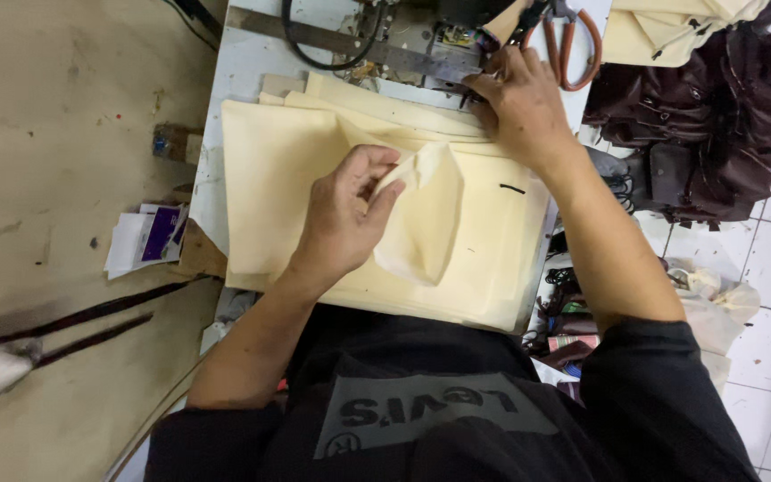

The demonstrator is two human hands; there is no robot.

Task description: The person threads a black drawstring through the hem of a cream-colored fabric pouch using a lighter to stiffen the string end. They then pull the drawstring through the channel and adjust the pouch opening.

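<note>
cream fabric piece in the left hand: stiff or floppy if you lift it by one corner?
Probably floppy: where the left hand pinches the cream fabric piece, it folds and curls softly rather than holding flat. Likely light, since two fingers lift the flap. It may slide over the stack of cream panels below, which look smooth; the right hand presses the far edge down.

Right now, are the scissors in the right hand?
No: the scissors lie apart on the table while the right hand presses the cream cloth.

White worn table [243, 62], stack of cream fabric sheets [278, 178] lying flat on it, orange-handled scissors [573, 45], metal ruler [359, 45] at far edge
</note>
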